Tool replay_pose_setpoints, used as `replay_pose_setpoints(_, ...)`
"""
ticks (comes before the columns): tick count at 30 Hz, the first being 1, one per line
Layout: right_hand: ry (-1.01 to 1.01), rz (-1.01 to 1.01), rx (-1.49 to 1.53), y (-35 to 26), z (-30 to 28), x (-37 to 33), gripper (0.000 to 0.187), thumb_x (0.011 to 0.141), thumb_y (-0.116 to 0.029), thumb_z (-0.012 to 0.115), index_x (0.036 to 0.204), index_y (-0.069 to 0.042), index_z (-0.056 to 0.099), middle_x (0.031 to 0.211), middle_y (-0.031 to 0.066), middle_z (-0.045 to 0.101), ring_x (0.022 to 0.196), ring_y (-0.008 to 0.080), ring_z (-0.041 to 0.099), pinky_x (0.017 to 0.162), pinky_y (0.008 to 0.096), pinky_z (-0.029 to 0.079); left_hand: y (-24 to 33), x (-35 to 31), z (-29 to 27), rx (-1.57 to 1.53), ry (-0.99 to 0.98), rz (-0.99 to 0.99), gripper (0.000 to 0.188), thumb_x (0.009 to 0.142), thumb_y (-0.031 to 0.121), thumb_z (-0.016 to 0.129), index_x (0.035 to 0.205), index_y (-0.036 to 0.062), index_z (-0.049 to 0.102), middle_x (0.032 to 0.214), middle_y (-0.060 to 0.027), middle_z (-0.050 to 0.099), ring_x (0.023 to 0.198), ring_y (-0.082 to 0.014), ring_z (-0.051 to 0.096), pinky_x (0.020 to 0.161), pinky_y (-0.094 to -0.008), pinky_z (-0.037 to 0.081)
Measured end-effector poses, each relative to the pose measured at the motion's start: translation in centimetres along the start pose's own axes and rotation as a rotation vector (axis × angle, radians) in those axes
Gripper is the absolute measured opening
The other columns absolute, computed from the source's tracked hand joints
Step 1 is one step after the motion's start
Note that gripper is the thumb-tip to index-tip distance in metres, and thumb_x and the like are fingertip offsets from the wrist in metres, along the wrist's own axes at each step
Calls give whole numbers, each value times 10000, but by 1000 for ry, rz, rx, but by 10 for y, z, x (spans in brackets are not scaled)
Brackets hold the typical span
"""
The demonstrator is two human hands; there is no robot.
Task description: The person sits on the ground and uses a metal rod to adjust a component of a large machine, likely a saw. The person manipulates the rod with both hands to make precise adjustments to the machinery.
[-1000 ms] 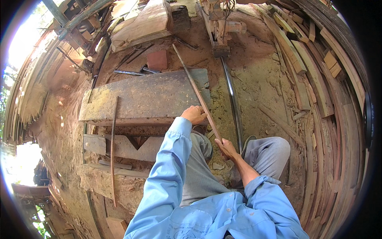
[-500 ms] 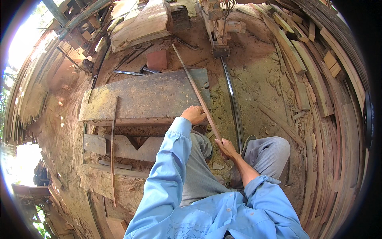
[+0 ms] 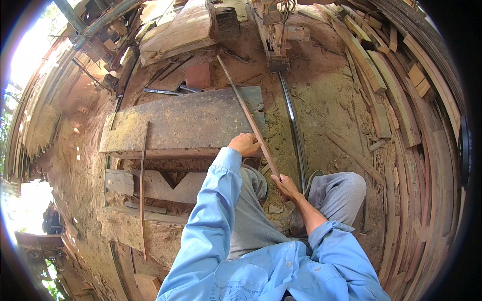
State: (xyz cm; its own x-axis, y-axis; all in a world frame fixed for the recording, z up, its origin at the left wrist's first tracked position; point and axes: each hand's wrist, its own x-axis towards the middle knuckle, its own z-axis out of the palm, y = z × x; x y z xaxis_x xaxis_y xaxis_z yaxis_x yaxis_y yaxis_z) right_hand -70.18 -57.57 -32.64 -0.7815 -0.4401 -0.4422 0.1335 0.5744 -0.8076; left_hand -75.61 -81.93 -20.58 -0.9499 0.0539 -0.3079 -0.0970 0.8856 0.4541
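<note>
A long thin wooden strip [image 3: 246, 114] slants across the right end of a thick timber beam [image 3: 186, 118], its far tip reaching past the beam. My right hand [image 3: 286, 188] is closed round the strip's near end, in front of my knees. Up by the beam's near edge, my left hand [image 3: 244, 144] has its fingers curled in against the strip's left side; the fingertips are partly hidden. A second thin strip [image 3: 144, 185] lies across the left part of the beam, its near end reaching over the pieces in front.
Right of the strip runs a shiny metal rail [image 3: 291, 120], with a machine part [image 3: 279, 55] at its far end. Behind the beam are a hammer [image 3: 190, 89], a metal bar [image 3: 162, 92] and a reddish block [image 3: 198, 76]. Stacked planks [image 3: 401, 100] line the right side.
</note>
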Motion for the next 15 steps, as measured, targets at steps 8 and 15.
replay_pose_setpoints(8,-7,-4,15,1,1,0,473,950,-470,491,894,-5,558,568,106,558,473,219,579,446,375,455,-7,2,5,-1,53,51,428,852,379,582,1034,-2,655,914,-269,668,908,-406,647,831,-448,507)
replay_pose_setpoints(15,0,0,-2,1,-1,0,489,946,-480,489,904,0,569,569,115,562,475,223,582,444,379,453,-3,0,2,-21,33,44,422,851,369,585,1028,-7,654,928,-269,667,916,-404,645,833,-447,505)
